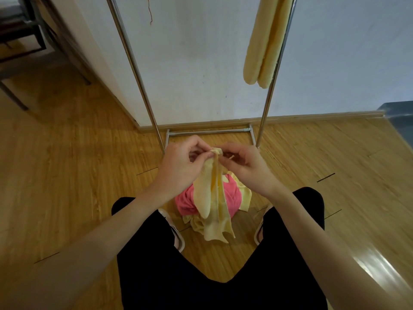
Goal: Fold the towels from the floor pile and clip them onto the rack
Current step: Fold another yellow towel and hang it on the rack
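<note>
A pale yellow towel (212, 198) hangs bunched from both my hands, its lower end near the floor. My left hand (181, 166) pinches its top edge from the left, and my right hand (243, 166) pinches the same edge from the right. Under it lies the floor pile, with a pink towel (232, 198) and more yellow cloth (244, 195) between my feet. The metal rack (138, 79) stands ahead against the wall, with a folded yellow towel (263, 43) hanging at its upper right.
The rack's base bar (210, 131) lies on the wooden floor just beyond my hands. My knees in black trousers (223, 294) fill the bottom. A dark chair frame (20, 52) is at far left, and a blue-grey object (400, 121) at the right edge.
</note>
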The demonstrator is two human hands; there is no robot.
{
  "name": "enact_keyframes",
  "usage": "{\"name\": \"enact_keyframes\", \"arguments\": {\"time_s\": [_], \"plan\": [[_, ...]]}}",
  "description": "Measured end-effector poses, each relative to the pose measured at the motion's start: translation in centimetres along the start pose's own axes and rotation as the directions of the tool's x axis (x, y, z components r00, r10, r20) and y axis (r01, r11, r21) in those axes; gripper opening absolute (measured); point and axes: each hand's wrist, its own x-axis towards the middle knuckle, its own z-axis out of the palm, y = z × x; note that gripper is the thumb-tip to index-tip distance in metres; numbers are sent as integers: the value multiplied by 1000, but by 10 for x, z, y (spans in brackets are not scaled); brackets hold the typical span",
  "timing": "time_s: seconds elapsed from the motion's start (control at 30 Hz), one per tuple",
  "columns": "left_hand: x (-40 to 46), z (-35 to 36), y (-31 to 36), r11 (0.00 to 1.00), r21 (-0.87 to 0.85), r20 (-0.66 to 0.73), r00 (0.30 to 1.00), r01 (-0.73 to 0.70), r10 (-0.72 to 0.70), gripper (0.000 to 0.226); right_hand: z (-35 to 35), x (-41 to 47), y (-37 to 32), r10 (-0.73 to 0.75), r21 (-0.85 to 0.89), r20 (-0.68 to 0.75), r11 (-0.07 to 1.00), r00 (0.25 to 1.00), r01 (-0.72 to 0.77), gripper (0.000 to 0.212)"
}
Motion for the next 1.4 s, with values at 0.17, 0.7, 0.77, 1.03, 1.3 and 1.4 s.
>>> {"name": "enact_keyframes", "arguments": {"time_s": [0.17,0.7,0.77,1.03,1.3,1.4], "plan": [[4,2,4,1000,-14,-5,1000,-5,5,8,-2,3,1,-78,-94,-59,993,995,73,21],[-27,-11,-86,990,129,271,958,55,-89,30,-23,0,-1,-22,-48,-52,999,998,20,9],[-25,-8,-88,992,118,298,951,50,-84,35,-25,-3,-2,-21,-58,-45,998,999,19,11],[-5,6,-82,998,62,373,928,-31,6,42,-37,-14,2,-39,-103,-31,994,999,35,13],[5,13,-103,988,153,498,863,1,-79,37,-51,-24,4,-19,-10,-159,1000,987,17,17],[25,-10,-87,964,218,363,930,-153,65,31,-57,-29,10,53,65,-335,997,941,-32,10]]}}
